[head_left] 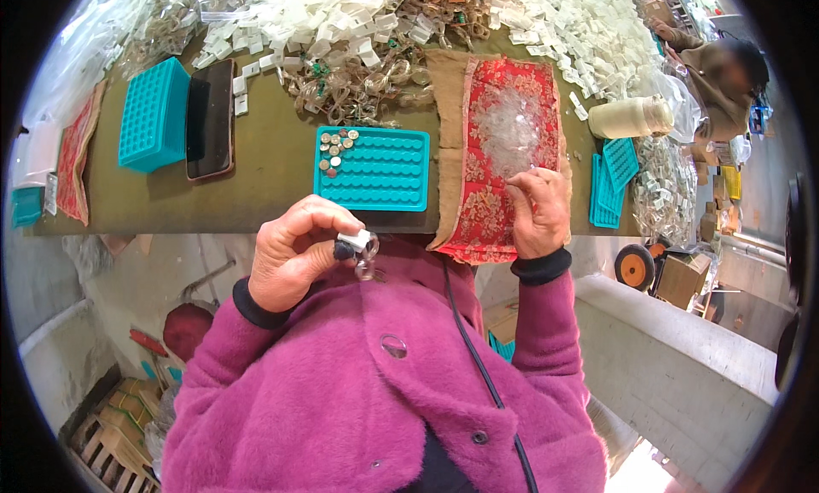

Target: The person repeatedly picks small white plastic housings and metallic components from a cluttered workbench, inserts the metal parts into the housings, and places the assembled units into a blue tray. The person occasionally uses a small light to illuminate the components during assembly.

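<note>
My left hand (294, 252) is closed, pinching a small white plastic piece (355, 239) with a clear looped part (367, 264) hanging from it. There is a dark tip by the thumb. On the right, my right hand (542, 213) has its fingers drawn together at the near edge of a heap of small clear plastic bits (512, 130); whatever it pinches is hidden or too small to name. That heap lies on a red floral cloth (490, 216). Between my hands sits a teal tray (392, 173) with rows of hollows, several small round pieces (334, 150) grouped at its far left.
Farther back are piles of white plastic pieces (316, 11) and clear coiled parts (367, 88). At left stand a stack of teal trays (153, 113) and a dark phone (210, 118). A cream cylinder (630, 117) and more teal trays (607, 186) lie right. Another person (721, 75) is at far right.
</note>
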`<act>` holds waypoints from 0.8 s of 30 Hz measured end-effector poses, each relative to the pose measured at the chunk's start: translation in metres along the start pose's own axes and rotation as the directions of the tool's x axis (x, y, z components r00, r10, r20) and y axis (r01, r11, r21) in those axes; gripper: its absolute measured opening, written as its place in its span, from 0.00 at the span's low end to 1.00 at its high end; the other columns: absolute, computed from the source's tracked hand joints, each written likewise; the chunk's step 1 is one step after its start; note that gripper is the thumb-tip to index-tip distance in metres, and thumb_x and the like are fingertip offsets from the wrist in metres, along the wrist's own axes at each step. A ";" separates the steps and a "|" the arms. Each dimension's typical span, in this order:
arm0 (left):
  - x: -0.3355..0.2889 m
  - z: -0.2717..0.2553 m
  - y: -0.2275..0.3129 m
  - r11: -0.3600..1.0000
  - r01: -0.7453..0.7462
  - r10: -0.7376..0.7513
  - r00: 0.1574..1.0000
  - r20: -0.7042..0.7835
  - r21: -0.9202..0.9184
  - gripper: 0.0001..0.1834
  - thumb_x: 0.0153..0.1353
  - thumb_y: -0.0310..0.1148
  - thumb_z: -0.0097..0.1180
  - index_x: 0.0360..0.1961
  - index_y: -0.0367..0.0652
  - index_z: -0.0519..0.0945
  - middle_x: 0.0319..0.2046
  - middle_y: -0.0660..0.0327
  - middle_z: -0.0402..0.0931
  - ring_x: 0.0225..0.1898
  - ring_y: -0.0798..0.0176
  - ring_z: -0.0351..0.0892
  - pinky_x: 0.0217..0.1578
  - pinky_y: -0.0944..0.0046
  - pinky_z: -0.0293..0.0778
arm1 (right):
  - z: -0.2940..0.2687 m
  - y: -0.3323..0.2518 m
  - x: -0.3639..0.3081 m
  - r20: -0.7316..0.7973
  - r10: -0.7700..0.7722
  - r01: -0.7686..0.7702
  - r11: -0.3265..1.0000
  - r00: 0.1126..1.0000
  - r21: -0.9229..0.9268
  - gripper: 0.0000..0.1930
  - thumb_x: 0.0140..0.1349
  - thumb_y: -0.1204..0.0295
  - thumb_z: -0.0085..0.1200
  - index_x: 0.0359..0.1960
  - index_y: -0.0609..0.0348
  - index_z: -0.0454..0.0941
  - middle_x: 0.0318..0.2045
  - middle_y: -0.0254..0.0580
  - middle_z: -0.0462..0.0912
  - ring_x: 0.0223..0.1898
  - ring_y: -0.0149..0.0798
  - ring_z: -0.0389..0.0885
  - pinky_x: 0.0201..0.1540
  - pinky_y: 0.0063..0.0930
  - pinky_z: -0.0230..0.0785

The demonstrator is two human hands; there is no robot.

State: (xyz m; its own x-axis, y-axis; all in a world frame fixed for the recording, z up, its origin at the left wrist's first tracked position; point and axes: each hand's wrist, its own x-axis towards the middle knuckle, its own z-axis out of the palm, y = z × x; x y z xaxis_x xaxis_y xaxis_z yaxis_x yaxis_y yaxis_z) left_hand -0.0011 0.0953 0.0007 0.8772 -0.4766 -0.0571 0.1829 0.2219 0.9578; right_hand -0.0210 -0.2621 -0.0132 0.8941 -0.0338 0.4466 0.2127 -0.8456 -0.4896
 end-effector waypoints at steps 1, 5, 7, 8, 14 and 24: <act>0.000 0.000 -0.001 0.998 0.011 -0.012 1.000 -0.004 -0.067 0.13 0.65 0.21 0.67 0.49 0.32 0.79 0.48 0.51 0.81 0.43 0.62 0.85 0.46 0.61 0.84 | 0.000 -0.001 0.000 -0.027 -0.011 0.010 1.000 1.000 -0.017 0.05 0.66 0.81 0.62 0.41 0.59 0.83 0.36 0.39 0.81 0.36 0.38 0.82 0.39 0.29 0.76; 0.001 0.005 -0.006 0.954 0.051 -0.054 0.999 0.000 -0.294 0.16 0.65 0.16 0.65 0.51 0.34 0.75 0.47 0.52 0.83 0.47 0.61 0.86 0.51 0.59 0.84 | -0.001 -0.024 -0.009 0.179 0.615 -0.599 0.592 0.768 0.538 0.03 0.73 0.81 0.57 0.43 0.60 0.83 0.42 0.36 0.83 0.35 0.24 0.82 0.34 0.18 0.76; 0.001 0.006 -0.008 0.947 0.086 -0.093 0.996 -0.010 -0.309 0.17 0.64 0.15 0.64 0.49 0.36 0.72 0.45 0.49 0.83 0.48 0.54 0.88 0.51 0.54 0.84 | -0.002 -0.043 -0.009 0.171 0.447 -0.458 0.682 0.878 0.570 0.05 0.73 0.82 0.57 0.46 0.63 0.84 0.39 0.38 0.84 0.36 0.28 0.83 0.37 0.21 0.77; 0.001 0.006 -0.008 0.934 0.096 -0.106 0.994 -0.008 -0.343 0.17 0.62 0.14 0.64 0.48 0.36 0.73 0.46 0.49 0.82 0.48 0.54 0.88 0.52 0.54 0.84 | -0.003 -0.054 -0.007 0.174 0.392 -0.414 0.693 0.904 0.590 0.06 0.73 0.82 0.56 0.47 0.64 0.84 0.38 0.38 0.84 0.36 0.30 0.84 0.39 0.22 0.77; -0.002 0.006 -0.011 0.918 0.108 -0.093 0.994 0.060 -0.381 0.16 0.59 0.16 0.68 0.47 0.36 0.79 0.48 0.48 0.84 0.50 0.56 0.87 0.56 0.54 0.82 | 0.013 -0.126 -0.001 0.369 0.131 -0.351 0.693 0.920 0.629 0.09 0.63 0.87 0.61 0.44 0.65 0.84 0.35 0.41 0.85 0.37 0.34 0.85 0.41 0.27 0.78; -0.011 -0.011 -0.021 0.795 0.226 -0.203 0.974 0.105 -0.563 0.13 0.63 0.24 0.69 0.49 0.35 0.85 0.45 0.52 0.85 0.47 0.58 0.86 0.51 0.57 0.83 | 0.038 -0.153 0.005 0.284 -0.084 -0.094 0.825 0.955 0.558 0.09 0.60 0.83 0.67 0.39 0.64 0.80 0.33 0.45 0.83 0.34 0.44 0.84 0.38 0.33 0.77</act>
State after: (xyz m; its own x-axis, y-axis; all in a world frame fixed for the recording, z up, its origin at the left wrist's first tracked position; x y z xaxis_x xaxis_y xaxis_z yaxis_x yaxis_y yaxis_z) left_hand -0.0099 0.1052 -0.0215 0.7705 -0.5981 -0.2204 0.5936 0.5472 0.5901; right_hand -0.0336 -0.1132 0.0357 0.9482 0.1899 0.2548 0.3115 -0.3968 -0.8634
